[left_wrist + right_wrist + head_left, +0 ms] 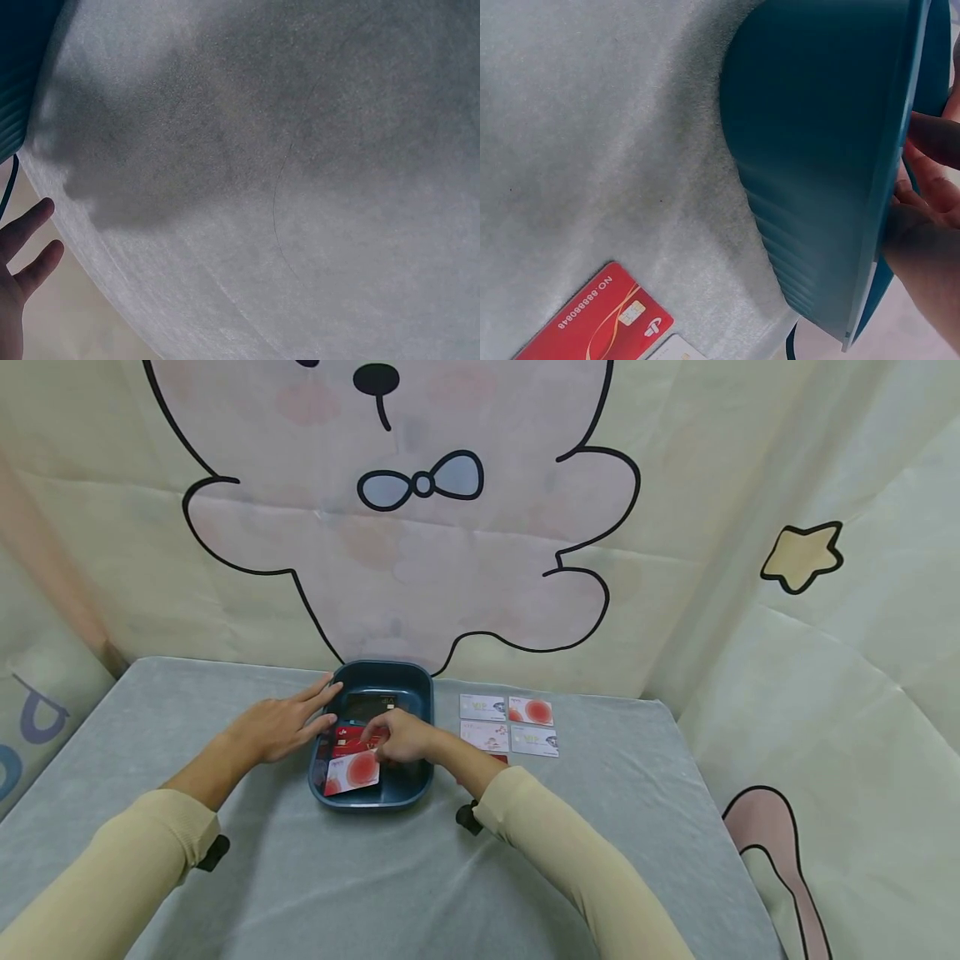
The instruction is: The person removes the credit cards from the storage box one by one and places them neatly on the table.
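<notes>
A dark blue plastic basin point(408, 797) stands on the cloth-covered table. Inside it lie a white card with a red circle point(352, 773), red cards point(349, 739) and a black card point(367, 707). My left hand point(283, 727) rests at the basin's left rim, fingers extended; two of its fingers appear in the left wrist view. Reaching over the right rim, my right hand point(403, 737) has bent fingers down at the cards. Its fingertips touch or nearly touch the red and white cards. Whether they pinch one is hidden, and the rim covers them in the right wrist view.
Right of the basin, several cards lie in rows, among them a white and red card point(531, 711) and a white VIP card point(535, 741). A red card point(600, 319) lies nearer, partly under the right forearm in the head view. A curtain point(697, 527) hangs behind the table.
</notes>
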Tool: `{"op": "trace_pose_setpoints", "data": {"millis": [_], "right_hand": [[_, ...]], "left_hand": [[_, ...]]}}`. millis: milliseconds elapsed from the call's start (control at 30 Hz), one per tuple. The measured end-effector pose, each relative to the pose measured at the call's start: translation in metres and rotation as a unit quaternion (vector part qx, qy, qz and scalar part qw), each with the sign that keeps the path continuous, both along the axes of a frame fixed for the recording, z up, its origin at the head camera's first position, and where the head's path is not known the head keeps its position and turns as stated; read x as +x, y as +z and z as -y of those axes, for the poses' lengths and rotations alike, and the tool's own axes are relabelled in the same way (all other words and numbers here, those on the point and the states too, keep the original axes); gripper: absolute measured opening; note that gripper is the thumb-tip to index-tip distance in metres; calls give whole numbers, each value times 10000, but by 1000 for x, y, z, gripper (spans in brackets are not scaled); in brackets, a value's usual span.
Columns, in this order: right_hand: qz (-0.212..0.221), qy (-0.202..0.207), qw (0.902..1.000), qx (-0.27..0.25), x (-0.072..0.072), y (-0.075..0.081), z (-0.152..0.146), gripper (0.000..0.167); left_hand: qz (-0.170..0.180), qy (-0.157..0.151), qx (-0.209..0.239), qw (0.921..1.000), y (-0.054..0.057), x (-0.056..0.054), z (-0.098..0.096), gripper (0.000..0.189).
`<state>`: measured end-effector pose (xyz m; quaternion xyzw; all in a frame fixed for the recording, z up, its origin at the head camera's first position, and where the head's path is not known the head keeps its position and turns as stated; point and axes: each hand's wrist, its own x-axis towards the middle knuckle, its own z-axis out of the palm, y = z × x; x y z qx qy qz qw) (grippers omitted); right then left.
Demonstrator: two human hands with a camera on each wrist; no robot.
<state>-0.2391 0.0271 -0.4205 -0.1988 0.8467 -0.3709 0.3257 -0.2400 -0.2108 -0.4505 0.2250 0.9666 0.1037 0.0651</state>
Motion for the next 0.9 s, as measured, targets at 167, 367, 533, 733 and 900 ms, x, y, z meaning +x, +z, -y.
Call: {"op": "trace_pose_setpoints", "data": {"millis": [167, 367, 533, 733, 900], "right_hand": [[-11, 100, 9999, -71, 0, 3, 0, 20], [-156, 83, 9998, -105, 0, 6, 0, 20], [-369, -32, 9992, -147, -1, 11, -2, 19], [-600, 25, 9981, -165, -3, 18, -15, 20], [-667, -61, 9974, -269, -3, 23, -38, 21]], "left_hand": [[-7, -16, -3, 10000, 1, 1, 0, 65], [-50, -29, 1, 10000, 2, 1, 0, 65], [-62, -12, -20, 10000, 3, 1, 0, 65], [-10, 1, -34, 10000, 4, 1, 0, 66], [-29, 45, -63, 10000, 3, 1, -1, 66]]}}
